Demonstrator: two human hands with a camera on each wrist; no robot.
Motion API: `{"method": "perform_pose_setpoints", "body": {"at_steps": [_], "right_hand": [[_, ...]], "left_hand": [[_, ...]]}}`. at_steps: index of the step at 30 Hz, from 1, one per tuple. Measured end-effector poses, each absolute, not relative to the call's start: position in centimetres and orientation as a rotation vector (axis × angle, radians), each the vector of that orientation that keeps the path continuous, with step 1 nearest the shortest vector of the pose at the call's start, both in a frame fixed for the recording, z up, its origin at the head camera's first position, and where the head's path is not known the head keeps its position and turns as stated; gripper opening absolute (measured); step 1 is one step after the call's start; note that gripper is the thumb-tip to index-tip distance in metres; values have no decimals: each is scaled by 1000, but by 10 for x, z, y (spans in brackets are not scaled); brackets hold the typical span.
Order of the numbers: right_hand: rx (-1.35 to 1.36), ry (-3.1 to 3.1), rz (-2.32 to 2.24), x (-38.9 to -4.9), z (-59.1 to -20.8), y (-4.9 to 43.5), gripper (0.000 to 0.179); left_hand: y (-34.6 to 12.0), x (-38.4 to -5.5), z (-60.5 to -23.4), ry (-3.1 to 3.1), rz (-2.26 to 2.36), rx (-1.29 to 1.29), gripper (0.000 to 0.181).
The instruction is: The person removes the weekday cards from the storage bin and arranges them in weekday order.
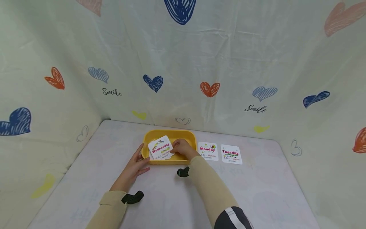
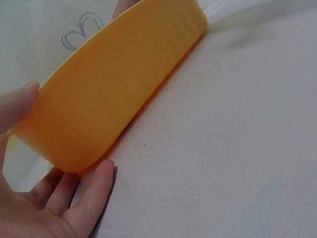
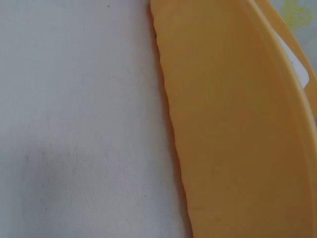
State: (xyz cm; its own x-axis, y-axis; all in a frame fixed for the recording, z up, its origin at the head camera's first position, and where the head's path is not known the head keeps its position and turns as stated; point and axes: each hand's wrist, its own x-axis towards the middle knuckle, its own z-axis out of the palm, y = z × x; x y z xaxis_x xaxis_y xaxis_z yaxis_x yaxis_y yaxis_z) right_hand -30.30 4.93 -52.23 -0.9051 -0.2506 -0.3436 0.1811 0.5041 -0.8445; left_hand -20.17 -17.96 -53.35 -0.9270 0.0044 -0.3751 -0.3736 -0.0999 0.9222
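A yellow tray [image 1: 168, 162] stands near the table's far edge, with a small stack of white cards in its left part. On top, tilted, is the card printed "Wednesday" [image 1: 160, 147]. My right hand [image 1: 183, 147] reaches over the tray and pinches this card at its right edge. My left hand [image 1: 132, 167] holds the tray's left end; in the left wrist view its thumb [image 2: 20, 105] lies at the rim and the fingers [image 2: 91, 198] are at the base. The right wrist view shows the tray's wall [image 3: 233, 124] and a white card corner [image 3: 298, 69], with the right hand out of view.
Right of the tray lie the "Monday" card [image 1: 208, 151] and the "Tuesday" card [image 1: 231, 154], side by side, face up. A pale cloth [image 1: 243, 190] covers the table. Behind it hangs a curtain [image 1: 183, 57] printed with hearts.
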Motion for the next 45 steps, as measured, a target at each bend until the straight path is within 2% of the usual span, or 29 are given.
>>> {"method": "perform_pose_setpoints", "body": {"at_steps": [18, 28, 45], "right_hand": [[-11, 2057, -1740, -292, -492, 58, 23], [-19, 2100, -1841, -285, -485, 85, 27], [29, 2157, -1970, -250, -476, 138, 36]], "left_hand": [[-181, -199, -530, 1905, 2094, -383, 80], [-180, -201, -532, 1906, 2100, -400, 80], [-177, -199, -529, 1884, 2105, -453, 81]]}}
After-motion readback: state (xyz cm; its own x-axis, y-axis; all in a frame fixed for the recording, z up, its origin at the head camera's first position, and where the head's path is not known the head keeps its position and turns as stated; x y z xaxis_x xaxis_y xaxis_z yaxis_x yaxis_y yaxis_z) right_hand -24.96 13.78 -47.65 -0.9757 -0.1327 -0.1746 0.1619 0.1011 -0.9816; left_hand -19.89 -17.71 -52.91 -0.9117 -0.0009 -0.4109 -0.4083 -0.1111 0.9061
